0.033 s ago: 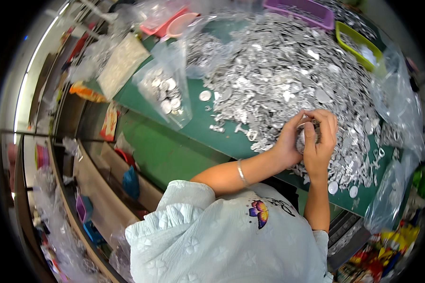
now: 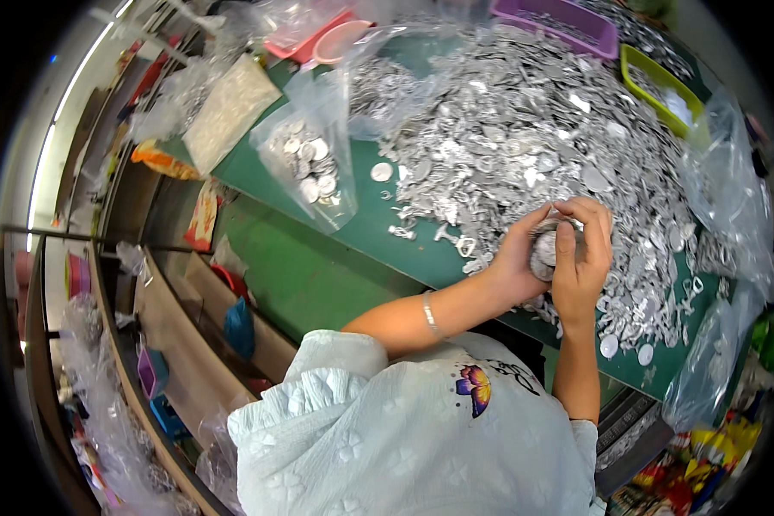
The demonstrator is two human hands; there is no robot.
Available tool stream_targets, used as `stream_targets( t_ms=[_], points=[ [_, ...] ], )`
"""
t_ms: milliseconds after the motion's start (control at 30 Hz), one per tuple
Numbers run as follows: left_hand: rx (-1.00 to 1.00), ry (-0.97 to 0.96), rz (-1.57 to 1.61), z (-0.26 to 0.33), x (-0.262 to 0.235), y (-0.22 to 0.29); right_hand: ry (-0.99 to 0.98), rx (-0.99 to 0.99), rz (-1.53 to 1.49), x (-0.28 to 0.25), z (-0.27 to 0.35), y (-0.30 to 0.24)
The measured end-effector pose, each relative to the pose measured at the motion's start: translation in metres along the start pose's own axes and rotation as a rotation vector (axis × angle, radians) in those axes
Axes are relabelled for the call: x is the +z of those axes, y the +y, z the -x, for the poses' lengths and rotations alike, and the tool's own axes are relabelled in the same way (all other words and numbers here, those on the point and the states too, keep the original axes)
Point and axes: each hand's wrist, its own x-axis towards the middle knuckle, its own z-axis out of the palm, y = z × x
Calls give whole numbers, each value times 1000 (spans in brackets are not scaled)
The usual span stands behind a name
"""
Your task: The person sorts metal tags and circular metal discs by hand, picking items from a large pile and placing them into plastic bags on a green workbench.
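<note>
Both of my hands are cupped together over the front part of a large heap of silver metal pieces [image 2: 507, 129]. Between the palms sits a small stack of round metal discs [image 2: 543, 255], partly covered by my fingers. My left hand [image 2: 518, 258] curls round it from the left, a silver bracelet on that wrist. From the right, my right hand [image 2: 586, 258] closes on the same discs, its thumb laid across them. How many discs there are I cannot tell. Two loose discs [image 2: 609, 346] lie near the table's front edge, below my right hand.
A clear bag of round discs [image 2: 311, 163] lies left of the heap on the green table [image 2: 404, 249], with a single disc [image 2: 381, 172] beside it. Purple [image 2: 568, 34] and yellow-green baskets [image 2: 658, 90] stand at the back. Plastic bags [image 2: 722, 163] hang over the right edge.
The view has shifted slightly. Between my hands, the discs now show more of their round faces, with my fingers a little differently placed round them.
</note>
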Motion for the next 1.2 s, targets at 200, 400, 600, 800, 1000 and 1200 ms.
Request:
stream_targets(
  t_ms=[200, 400, 600, 800, 1000, 1200],
  points=[
    [491, 67, 141, 54, -42, 126, -136, 189, -289, 30, 15, 4],
    [1392, 265, -220, 81, -107, 304, -277, 305, -133, 22, 30, 17],
    [1503, 563, -602, 59, -91, 273, -112, 500, -61, -12, 57, 53],
    [1643, 192, -1472, 35, -73, 92, 134, 607, 92, -59, 94, 64],
    [1248, -263, -2110, -24, -42, 42, -18, 290, 442, -58, 52, 57],
    [1219, -416, -2595, -67, -31, 50, -224, -90, 798, -26, 7, 91]
  ],
)
